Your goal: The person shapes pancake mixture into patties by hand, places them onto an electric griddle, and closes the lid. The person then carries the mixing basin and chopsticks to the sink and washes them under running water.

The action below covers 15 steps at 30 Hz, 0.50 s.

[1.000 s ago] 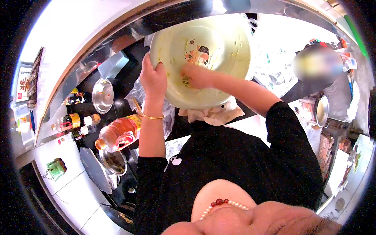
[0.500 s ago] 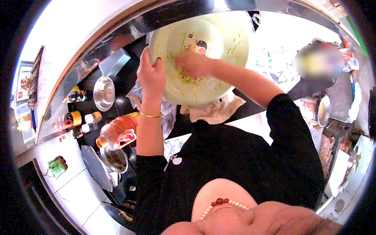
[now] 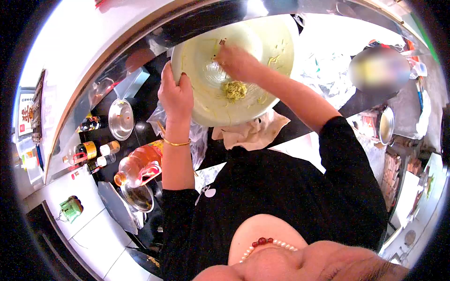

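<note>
A large pale green basin (image 3: pixel 190 100) is tilted before me. My left hand (image 3: pixel 176 93), with a gold bangle at its wrist, is closed on the basin's left rim, thumb on the inside. Inside the basin is my right hand (image 3: pixel 238 64), its fingers curled together near the inner wall. Whatever its fingers may hold is hidden and blurred. A clump of yellow-green shreds (image 3: pixel 234 90) lies just below that hand. Loose shreds (image 3: pixel 273 60) stick to the right side of the wall. Under the basin's near edge sits a crumpled beige cloth (image 3: pixel 251 132).
Left on the dark counter are an oil bottle (image 3: pixel 143 164), sauce bottles (image 3: pixel 86 151), a steel bowl (image 3: pixel 121 119), another metal bowl (image 3: pixel 139 197) and a pale blue box (image 3: pixel 132 83). Clear plastic wrap (image 3: pixel 330 77) lies to the right, near a steel pan (image 3: pixel 386 125).
My right hand has moved up and away from the shreds, which now sit in a bare clump. The basin has shifted slightly left, with my left hand still on its rim.
</note>
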Each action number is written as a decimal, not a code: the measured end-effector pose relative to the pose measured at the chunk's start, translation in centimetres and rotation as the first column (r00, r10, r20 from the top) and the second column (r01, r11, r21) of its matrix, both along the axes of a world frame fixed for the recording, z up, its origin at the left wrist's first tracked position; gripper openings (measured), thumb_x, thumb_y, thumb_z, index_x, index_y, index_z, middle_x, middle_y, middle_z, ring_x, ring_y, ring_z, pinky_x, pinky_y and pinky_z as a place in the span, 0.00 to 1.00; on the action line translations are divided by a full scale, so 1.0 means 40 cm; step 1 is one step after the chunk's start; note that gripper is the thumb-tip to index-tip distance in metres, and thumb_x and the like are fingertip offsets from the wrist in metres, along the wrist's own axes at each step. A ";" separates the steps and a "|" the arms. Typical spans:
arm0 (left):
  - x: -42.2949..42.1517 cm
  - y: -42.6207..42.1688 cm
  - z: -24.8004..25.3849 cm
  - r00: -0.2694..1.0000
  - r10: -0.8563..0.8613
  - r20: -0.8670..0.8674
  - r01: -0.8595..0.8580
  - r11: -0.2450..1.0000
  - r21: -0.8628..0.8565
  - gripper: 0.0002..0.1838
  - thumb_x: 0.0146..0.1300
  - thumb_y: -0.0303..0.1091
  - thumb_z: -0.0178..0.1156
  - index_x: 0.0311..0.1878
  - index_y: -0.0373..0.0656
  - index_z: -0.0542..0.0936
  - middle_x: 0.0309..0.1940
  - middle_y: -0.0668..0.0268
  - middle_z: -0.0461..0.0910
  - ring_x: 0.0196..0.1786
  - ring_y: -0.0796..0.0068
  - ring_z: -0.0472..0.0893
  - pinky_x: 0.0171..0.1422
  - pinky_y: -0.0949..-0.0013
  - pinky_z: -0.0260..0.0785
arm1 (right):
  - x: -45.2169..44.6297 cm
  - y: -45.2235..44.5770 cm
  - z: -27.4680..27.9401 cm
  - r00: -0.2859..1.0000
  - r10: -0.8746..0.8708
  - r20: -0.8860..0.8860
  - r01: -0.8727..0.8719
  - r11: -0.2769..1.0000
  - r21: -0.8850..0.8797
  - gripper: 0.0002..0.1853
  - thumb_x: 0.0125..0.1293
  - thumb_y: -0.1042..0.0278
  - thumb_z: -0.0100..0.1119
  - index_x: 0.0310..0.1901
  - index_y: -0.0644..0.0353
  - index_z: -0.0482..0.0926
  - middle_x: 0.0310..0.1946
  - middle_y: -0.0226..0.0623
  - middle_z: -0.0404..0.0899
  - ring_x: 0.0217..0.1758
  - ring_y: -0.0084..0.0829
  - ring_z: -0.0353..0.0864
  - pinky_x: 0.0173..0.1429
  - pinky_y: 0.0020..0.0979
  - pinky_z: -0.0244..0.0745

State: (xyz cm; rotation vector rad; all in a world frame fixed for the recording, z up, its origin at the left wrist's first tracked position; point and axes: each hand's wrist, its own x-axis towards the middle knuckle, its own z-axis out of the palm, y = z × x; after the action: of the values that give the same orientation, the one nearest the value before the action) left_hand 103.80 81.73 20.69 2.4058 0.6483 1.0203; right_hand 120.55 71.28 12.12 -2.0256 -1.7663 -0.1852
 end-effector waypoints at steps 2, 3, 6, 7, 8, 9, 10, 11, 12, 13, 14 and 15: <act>0.002 -0.011 0.008 1.000 -0.005 -0.025 0.005 1.000 -0.021 0.19 0.52 0.26 0.52 0.50 0.37 0.70 0.40 0.51 0.77 0.41 0.54 0.79 0.43 0.63 0.71 | 0.044 0.040 0.037 0.985 -0.164 -0.062 0.174 0.957 0.232 0.11 0.53 0.67 0.48 0.30 0.66 0.75 0.35 0.51 0.70 0.42 0.48 0.71 0.48 0.42 0.69; 0.004 -0.013 0.011 0.999 -0.007 -0.037 0.006 1.000 -0.029 0.19 0.52 0.26 0.52 0.50 0.37 0.70 0.40 0.51 0.77 0.40 0.54 0.79 0.43 0.63 0.71 | 0.058 0.070 0.032 0.968 -0.235 -0.093 0.252 0.926 0.283 0.11 0.52 0.67 0.48 0.30 0.66 0.75 0.35 0.51 0.70 0.44 0.48 0.70 0.49 0.42 0.69; 0.009 -0.006 0.006 1.000 -0.009 -0.008 0.009 1.000 0.015 0.19 0.52 0.26 0.52 0.50 0.38 0.70 0.40 0.51 0.77 0.40 0.54 0.79 0.43 0.64 0.71 | 0.019 0.062 0.005 0.976 -0.161 -0.148 0.163 0.987 -0.003 0.10 0.51 0.70 0.50 0.35 0.65 0.73 0.39 0.48 0.69 0.47 0.45 0.67 0.49 0.40 0.66; 0.009 -0.004 0.009 1.000 -0.009 0.005 0.009 1.000 0.001 0.19 0.52 0.26 0.52 0.50 0.38 0.70 0.39 0.51 0.77 0.40 0.55 0.79 0.43 0.64 0.71 | -0.014 0.042 -0.015 0.980 -0.095 -0.176 0.065 0.983 -0.171 0.10 0.51 0.71 0.50 0.36 0.65 0.72 0.41 0.46 0.69 0.49 0.44 0.66 0.50 0.40 0.66; 0.010 -0.002 0.012 1.000 -0.008 0.022 0.008 1.000 -0.016 0.19 0.52 0.25 0.52 0.50 0.38 0.70 0.39 0.51 0.77 0.40 0.55 0.79 0.43 0.64 0.71 | -0.040 0.008 -0.033 0.997 0.016 -0.074 -0.019 0.999 -0.031 0.09 0.52 0.71 0.50 0.35 0.63 0.72 0.40 0.46 0.69 0.48 0.43 0.67 0.50 0.40 0.66; 0.010 -0.001 0.014 0.999 -0.006 0.038 0.007 0.999 -0.035 0.19 0.52 0.25 0.51 0.50 0.38 0.70 0.39 0.51 0.77 0.40 0.55 0.79 0.43 0.65 0.71 | -0.054 -0.024 -0.055 0.992 0.115 0.044 -0.119 0.988 0.095 0.07 0.53 0.71 0.49 0.34 0.62 0.72 0.39 0.45 0.69 0.47 0.41 0.68 0.50 0.40 0.66; 0.010 -0.002 0.016 0.999 -0.003 0.032 0.004 0.999 -0.047 0.19 0.52 0.25 0.51 0.50 0.38 0.70 0.39 0.52 0.77 0.40 0.55 0.79 0.43 0.65 0.71 | -0.051 -0.037 -0.084 0.989 0.149 -0.016 -0.150 0.979 -0.135 0.07 0.53 0.71 0.49 0.34 0.62 0.72 0.39 0.45 0.69 0.46 0.41 0.68 0.49 0.40 0.66; 0.007 -0.003 0.017 1.000 0.002 0.025 -0.001 0.998 -0.060 0.19 0.52 0.25 0.51 0.50 0.38 0.70 0.39 0.52 0.78 0.40 0.56 0.79 0.43 0.65 0.71 | -0.047 -0.045 -0.106 0.982 0.169 -0.083 -0.188 0.915 -0.357 0.07 0.54 0.71 0.49 0.33 0.63 0.72 0.38 0.45 0.69 0.45 0.41 0.68 0.49 0.40 0.66; 0.004 -0.004 0.017 1.000 0.006 0.014 -0.005 0.997 -0.073 0.19 0.52 0.25 0.51 0.50 0.38 0.70 0.39 0.52 0.78 0.40 0.56 0.79 0.43 0.66 0.71 | -0.041 -0.052 -0.127 0.973 0.172 -0.155 -0.230 0.800 -0.554 0.07 0.54 0.71 0.49 0.33 0.63 0.72 0.37 0.45 0.70 0.44 0.42 0.68 0.48 0.40 0.65; 0.003 -0.004 0.014 1.000 0.015 0.007 -0.015 0.998 -0.068 0.19 0.52 0.25 0.51 0.50 0.38 0.70 0.39 0.52 0.78 0.40 0.56 0.79 0.42 0.65 0.71 | -0.020 -0.052 -0.108 0.986 0.049 -0.158 -0.116 0.886 -0.450 0.07 0.54 0.70 0.48 0.32 0.63 0.72 0.36 0.45 0.70 0.44 0.42 0.68 0.48 0.41 0.65; 0.004 -0.003 0.012 1.000 0.025 0.002 -0.025 0.998 -0.060 0.19 0.52 0.25 0.51 0.50 0.39 0.70 0.39 0.52 0.78 0.40 0.56 0.79 0.42 0.65 0.71 | 0.015 -0.044 -0.065 0.982 -0.072 -0.173 0.010 0.942 -0.337 0.08 0.54 0.69 0.48 0.32 0.64 0.72 0.36 0.45 0.70 0.43 0.43 0.68 0.48 0.41 0.66; 0.005 -0.003 0.011 0.999 0.033 -0.003 -0.033 0.998 -0.051 0.19 0.52 0.25 0.51 0.50 0.39 0.70 0.39 0.52 0.78 0.41 0.56 0.79 0.42 0.65 0.71 | 0.035 -0.041 -0.035 0.960 -0.190 -0.203 0.145 0.965 -0.219 0.08 0.55 0.69 0.48 0.32 0.64 0.73 0.36 0.46 0.70 0.43 0.44 0.68 0.48 0.41 0.66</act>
State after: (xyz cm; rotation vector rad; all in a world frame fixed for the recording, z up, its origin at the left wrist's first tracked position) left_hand 104.02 81.61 21.13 2.3598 0.7091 1.0018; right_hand 121.93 69.63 10.72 -2.2424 -1.5271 0.1733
